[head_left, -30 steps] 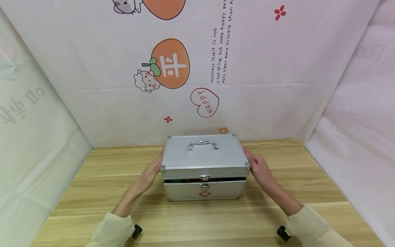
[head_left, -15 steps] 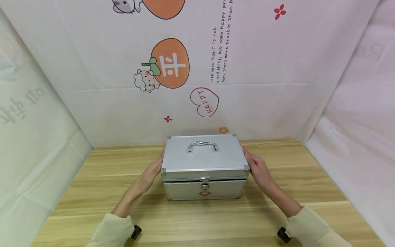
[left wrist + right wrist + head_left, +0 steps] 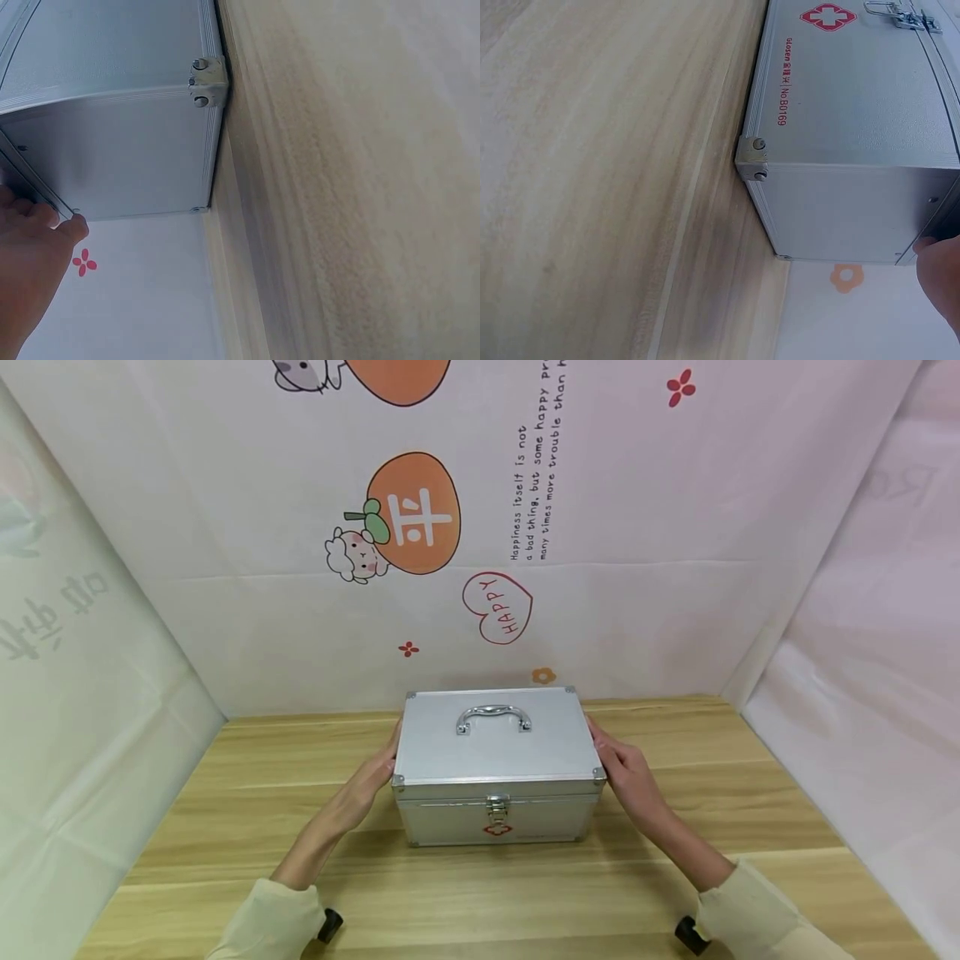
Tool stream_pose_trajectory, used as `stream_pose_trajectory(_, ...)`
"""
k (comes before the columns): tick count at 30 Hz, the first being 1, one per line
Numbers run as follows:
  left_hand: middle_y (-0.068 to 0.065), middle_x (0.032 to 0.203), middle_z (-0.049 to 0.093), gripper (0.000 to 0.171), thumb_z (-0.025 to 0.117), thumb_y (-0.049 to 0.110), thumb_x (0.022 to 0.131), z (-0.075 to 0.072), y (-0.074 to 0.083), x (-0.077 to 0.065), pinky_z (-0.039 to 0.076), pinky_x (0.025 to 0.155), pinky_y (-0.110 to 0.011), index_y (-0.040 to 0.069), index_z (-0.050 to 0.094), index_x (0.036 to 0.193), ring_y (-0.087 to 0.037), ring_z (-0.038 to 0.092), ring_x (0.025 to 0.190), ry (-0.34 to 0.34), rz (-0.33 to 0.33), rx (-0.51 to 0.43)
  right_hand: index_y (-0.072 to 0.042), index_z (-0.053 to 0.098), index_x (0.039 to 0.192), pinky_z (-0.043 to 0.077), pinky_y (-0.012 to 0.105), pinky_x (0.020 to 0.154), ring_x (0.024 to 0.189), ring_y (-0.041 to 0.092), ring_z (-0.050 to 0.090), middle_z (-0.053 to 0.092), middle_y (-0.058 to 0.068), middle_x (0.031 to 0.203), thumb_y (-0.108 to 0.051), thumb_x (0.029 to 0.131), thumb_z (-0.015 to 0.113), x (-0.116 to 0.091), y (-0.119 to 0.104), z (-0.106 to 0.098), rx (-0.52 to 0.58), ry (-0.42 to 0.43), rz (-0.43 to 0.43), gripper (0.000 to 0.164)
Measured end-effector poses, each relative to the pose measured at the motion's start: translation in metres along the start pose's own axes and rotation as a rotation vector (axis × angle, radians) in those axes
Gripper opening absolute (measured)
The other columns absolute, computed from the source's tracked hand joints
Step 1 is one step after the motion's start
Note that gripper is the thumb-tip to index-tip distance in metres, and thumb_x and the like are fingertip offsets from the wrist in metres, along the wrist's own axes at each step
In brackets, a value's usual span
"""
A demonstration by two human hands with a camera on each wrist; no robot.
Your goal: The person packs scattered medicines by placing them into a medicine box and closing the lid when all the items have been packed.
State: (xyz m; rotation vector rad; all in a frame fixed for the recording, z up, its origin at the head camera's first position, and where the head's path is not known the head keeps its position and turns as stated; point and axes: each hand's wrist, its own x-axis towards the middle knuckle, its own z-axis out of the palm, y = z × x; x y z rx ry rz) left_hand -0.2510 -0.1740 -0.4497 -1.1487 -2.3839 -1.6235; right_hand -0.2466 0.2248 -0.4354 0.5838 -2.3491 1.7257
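Observation:
A silver metal first-aid case (image 3: 450, 823) stands upright on the table, its lid (image 3: 427, 747) down on the body with no gap showing at the front. A chrome carry handle (image 3: 493, 713) tops the lid. At the front centre is a metal latch (image 3: 497, 810), above a red cross emblem (image 3: 827, 16). My left hand (image 3: 370, 778) rests against the lid's left side; the left wrist view has its fingertips (image 3: 73, 226) near the lid seam. On the opposite side, my right hand (image 3: 632, 777) touches the lid's right side. The lid hides some fingers of both hands.
The case sits on a wood-grain table (image 3: 480, 902) near its back edge. Behind it rises a white printed cloth (image 3: 630, 627) with cartoon figures and lettering. White cloth also hangs at the left (image 3: 82, 710) and right (image 3: 870, 693).
The lid has come down at the front, and the dark gap above the case body has closed. Both hands stay at the lid's sides and dip slightly with it.

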Motion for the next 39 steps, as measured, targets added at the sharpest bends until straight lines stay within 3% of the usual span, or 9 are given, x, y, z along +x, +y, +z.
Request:
stream_pose_trajectory(5,-0.011,0.168,-0.008,0.056,0.016,0.014,0.107,0.000,0.002,-0.001,-0.001,0.119,-0.011,0.010,-0.002,0.160,-0.040,-0.010,0.154,0.001,-0.033,0.006,0.010,0.038,0.146,0.032,0.002,0.104,0.140,0.001,0.036,0.036,0.022,0.155,-0.017,0.109,0.038,-0.001,0.000,0.000,0.005,0.006,-0.011,0.046)
stream_pose_trajectory(9,-0.008,0.169,-0.009,0.056,0.015,0.019,0.108,0.000,0.004,-0.002,-0.003,0.126,-0.040,0.013,-0.002,0.161,-0.038,-0.011,0.154,-0.003,-0.073,-0.014,0.008,0.040,0.147,0.033,0.003,0.104,0.139,0.001,0.036,0.036,0.021,0.155,-0.018,0.109,0.039,-0.001,0.001,0.000,0.012,0.016,-0.004,0.046)
stream_pose_trajectory(13,-0.006,0.168,-0.011,0.057,0.016,0.021,0.108,0.000,0.004,-0.002,-0.007,0.119,-0.066,0.014,-0.004,0.161,-0.037,-0.012,0.154,-0.014,-0.082,-0.029,0.009,0.042,0.145,0.033,0.002,0.104,0.135,-0.007,0.037,0.038,0.022,0.154,-0.017,0.108,0.040,-0.002,0.002,0.002,0.003,0.029,-0.007,0.044)
stream_pose_trajectory(15,-0.006,0.168,-0.011,0.057,0.016,0.020,0.108,0.000,0.004,-0.002,-0.006,0.122,-0.060,0.014,-0.003,0.161,-0.036,-0.011,0.154,-0.014,-0.083,-0.028,0.009,0.043,0.144,0.032,0.002,0.104,0.133,-0.012,0.038,0.038,0.022,0.153,-0.016,0.108,0.040,-0.003,0.003,0.002,-0.003,0.034,-0.014,0.044)
stream_pose_trajectory(20,-0.006,0.169,-0.009,0.057,0.016,0.019,0.107,0.000,0.004,-0.001,0.000,0.121,-0.018,0.013,-0.002,0.161,-0.034,-0.009,0.155,-0.010,-0.079,-0.023,0.009,0.043,0.144,0.033,0.003,0.104,0.135,-0.006,0.038,0.039,0.023,0.153,-0.015,0.108,0.040,-0.002,0.003,0.003,-0.001,0.045,-0.025,0.044)
stream_pose_trajectory(23,-0.007,0.169,-0.010,0.057,0.016,0.018,0.107,0.000,0.003,0.000,0.001,0.117,-0.009,0.012,-0.003,0.161,-0.035,-0.009,0.155,-0.008,-0.070,-0.021,0.010,0.041,0.145,0.035,0.004,0.103,0.138,0.000,0.038,0.038,0.023,0.153,-0.016,0.108,0.041,0.000,0.003,0.002,0.010,0.043,-0.014,0.045)
stream_pose_trajectory(29,-0.007,0.169,-0.010,0.057,0.015,0.019,0.107,0.000,0.002,0.002,0.000,0.117,-0.011,0.011,-0.004,0.160,-0.035,-0.009,0.155,-0.006,-0.074,-0.021,0.013,0.039,0.144,0.035,0.004,0.103,0.143,0.021,0.034,0.037,0.024,0.154,-0.015,0.108,0.040,0.004,0.005,0.003,0.029,0.032,-0.006,0.046)
stream_pose_trajectory(34,-0.012,0.168,-0.006,0.056,0.016,0.020,0.108,-0.002,0.003,0.003,0.001,0.118,-0.011,0.007,-0.001,0.160,-0.039,-0.005,0.154,0.009,-0.107,0.029,0.009,0.041,0.145,0.041,0.005,0.098,0.141,0.021,0.038,0.039,0.023,0.153,-0.017,0.108,0.043,0.009,0.004,-0.001,0.003,0.008,0.026,0.046)
stream_pose_trajectory(39,-0.020,0.167,0.000,0.056,0.017,0.023,0.110,-0.014,0.006,0.003,0.005,0.127,-0.046,-0.002,0.003,0.158,-0.044,0.002,0.153,0.054,-0.183,0.178,-0.001,0.040,0.150,0.046,0.021,0.106,0.141,0.035,0.042,0.041,0.019,0.154,-0.026,0.108,0.044,0.017,0.000,-0.017,-0.151,-0.014,0.070,0.049)
